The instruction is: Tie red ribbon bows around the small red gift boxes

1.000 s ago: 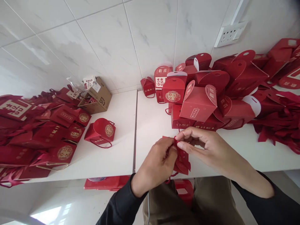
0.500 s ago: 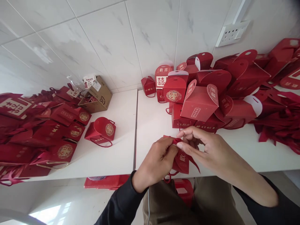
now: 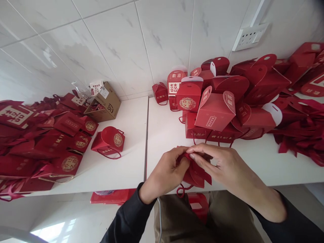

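At the front edge of the table, a small red gift box (image 3: 194, 176) sits between my hands, partly covered by them. A red ribbon (image 3: 208, 178) lies across its top, one tail hanging to the right. My left hand (image 3: 167, 172) is closed, thumb and fingers pinching the ribbon at the top of the box. My right hand (image 3: 219, 162) pinches the ribbon from the other side, its fingertips meeting the left ones. The knot or fold under the fingertips is hidden. A twisted red cord handle (image 3: 180, 191) droops over the table edge.
Red gift boxes (image 3: 215, 111) are stacked behind my hands, with loose red ribbons (image 3: 301, 135) farther right. A single box (image 3: 108, 141) stands to the left, near a cardboard carton (image 3: 107, 106). More boxes (image 3: 50, 145) with ribbons pile up at far left. A white tabletop (image 3: 129, 172) lies beneath.
My right hand has shifted slightly left, and its fingertips now meet my left hand's over the ribbon. The ribbon's right tail has been drawn up a little.
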Available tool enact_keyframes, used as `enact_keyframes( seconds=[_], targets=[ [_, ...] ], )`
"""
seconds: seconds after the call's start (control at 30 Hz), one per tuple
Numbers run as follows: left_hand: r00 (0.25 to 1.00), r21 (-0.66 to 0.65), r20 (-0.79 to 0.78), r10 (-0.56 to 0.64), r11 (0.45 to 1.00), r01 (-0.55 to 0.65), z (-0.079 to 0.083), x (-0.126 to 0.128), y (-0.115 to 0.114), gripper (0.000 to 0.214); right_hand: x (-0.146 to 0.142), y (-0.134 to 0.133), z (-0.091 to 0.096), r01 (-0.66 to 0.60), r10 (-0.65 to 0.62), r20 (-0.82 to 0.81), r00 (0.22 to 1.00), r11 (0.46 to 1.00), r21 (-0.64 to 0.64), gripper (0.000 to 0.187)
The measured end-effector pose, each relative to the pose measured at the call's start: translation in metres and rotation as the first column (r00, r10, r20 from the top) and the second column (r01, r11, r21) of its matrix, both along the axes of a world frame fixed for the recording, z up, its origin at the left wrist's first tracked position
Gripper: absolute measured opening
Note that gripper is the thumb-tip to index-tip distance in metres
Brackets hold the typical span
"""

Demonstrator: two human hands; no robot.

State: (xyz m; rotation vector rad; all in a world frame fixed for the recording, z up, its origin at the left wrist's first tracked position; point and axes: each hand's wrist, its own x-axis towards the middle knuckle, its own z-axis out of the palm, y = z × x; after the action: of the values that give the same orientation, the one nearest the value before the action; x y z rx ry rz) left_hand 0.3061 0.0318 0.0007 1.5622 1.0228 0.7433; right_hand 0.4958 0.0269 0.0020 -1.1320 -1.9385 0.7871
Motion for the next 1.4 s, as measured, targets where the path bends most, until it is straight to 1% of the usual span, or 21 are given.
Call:
enact_keyframes(
  seconds=[0.1,0.17,0.2,0.23,0.3,0.37,0.4,0.47,0.57,0.63,0.73,0.83,0.93,1.0,1.07,1.2,1.27,1.4],
  targets=[
    [0.999,-0.069,0.045,0.03,0.997,-0.027,-0.001,-0.005,0.001,0.024,0.002,0.0,-0.002,0.046,-0.048,0.013,0.999,0.995,0.084,0.012],
    [0.992,-0.126,0.076,0.104,0.988,-0.094,-0.003,-0.007,0.003,0.026,0.004,-0.001,-0.003,0.084,-0.084,0.001,0.996,0.991,0.107,0.01],
    [0.984,-0.151,0.099,0.15,0.979,-0.134,-0.004,-0.007,0.003,0.026,0.005,-0.001,-0.003,0.097,-0.097,-0.009,0.995,0.991,0.094,0.01],
    [0.972,-0.175,0.129,0.196,0.969,-0.172,-0.005,-0.007,0.004,0.027,0.006,-0.002,-0.004,0.107,-0.105,-0.022,0.994,0.993,0.059,0.01],
    [0.943,-0.219,0.192,0.271,0.949,-0.228,-0.005,-0.006,0.004,0.027,0.007,-0.002,-0.005,0.115,-0.118,-0.048,0.992,0.991,-0.066,0.008],
    [0.923,-0.259,0.235,0.305,0.935,-0.243,-0.004,-0.005,0.004,0.027,0.007,-0.002,-0.006,0.101,-0.117,-0.073,0.99,0.977,-0.19,0.007],
    [0.92,-0.273,0.245,0.307,0.932,-0.238,-0.002,-0.004,0.004,0.027,0.007,-0.001,-0.007,0.089,-0.111,-0.083,0.99,0.969,-0.231,0.008],
    [0.924,-0.286,0.249,0.29,0.933,-0.216,-0.001,-0.003,0.004,0.028,0.006,0.0,-0.007,0.066,-0.095,-0.101,0.99,0.963,-0.261,0.01],
    [0.934,-0.267,0.231,0.271,0.941,-0.207,0.0,0.0,0.003,0.029,0.002,0.001,-0.005,0.061,-0.087,-0.117,0.989,0.975,-0.213,0.006],
    [0.939,-0.251,0.21,0.272,0.943,-0.217,-0.001,0.002,0.002,0.028,-0.001,0.001,-0.003,0.058,-0.075,-0.097,0.992,0.984,-0.167,0.003],
    [0.953,-0.235,0.167,0.251,0.949,-0.209,-0.003,0.004,0.0,0.028,-0.006,-0.001,-0.002,0.066,-0.071,-0.068,0.995,0.995,-0.073,0.009],
    [0.973,-0.218,0.133,0.188,0.963,-0.156,-0.001,0.003,-0.001,0.03,-0.009,-0.002,-0.004,0.107,-0.103,-0.073,0.992,0.993,0.054,0.012],
    [0.981,-0.252,0.138,0.14,0.962,-0.101,0.002,-0.001,-0.001,0.025,-0.01,-0.002,-0.008,0.136,-0.129,-0.075,0.989,0.985,0.107,0.011],
    [0.984,-0.258,0.148,0.104,0.964,-0.063,0.003,-0.002,0.0,0.025,-0.01,-0.002,-0.008,0.149,-0.142,-0.077,0.987,0.984,0.095,0.009],
    [0.986,-0.243,0.152,0.072,0.969,-0.033,0.003,-0.002,0.0,0.027,-0.01,-0.004,-0.007,0.155,-0.151,-0.079,0.985,0.986,0.053,0.008],
    [0.985,-0.223,0.144,0.091,0.973,-0.057,0.0,0.001,0.001,0.029,-0.011,-0.007,-0.003,0.146,-0.148,-0.056,0.987,0.989,-0.036,0.01],
    [0.986,-0.216,0.137,0.09,0.975,-0.059,0.0,0.002,0.001,0.029,-0.012,-0.007,-0.003,0.142,-0.144,-0.052,0.988,0.989,-0.047,0.009],
    [0.991,-0.225,0.117,0.067,0.974,-0.039,0.001,0.0,0.001,0.028,-0.012,-0.006,-0.002,0.144,-0.149,-0.099,0.984,0.988,-0.056,0.007]
  ],
)
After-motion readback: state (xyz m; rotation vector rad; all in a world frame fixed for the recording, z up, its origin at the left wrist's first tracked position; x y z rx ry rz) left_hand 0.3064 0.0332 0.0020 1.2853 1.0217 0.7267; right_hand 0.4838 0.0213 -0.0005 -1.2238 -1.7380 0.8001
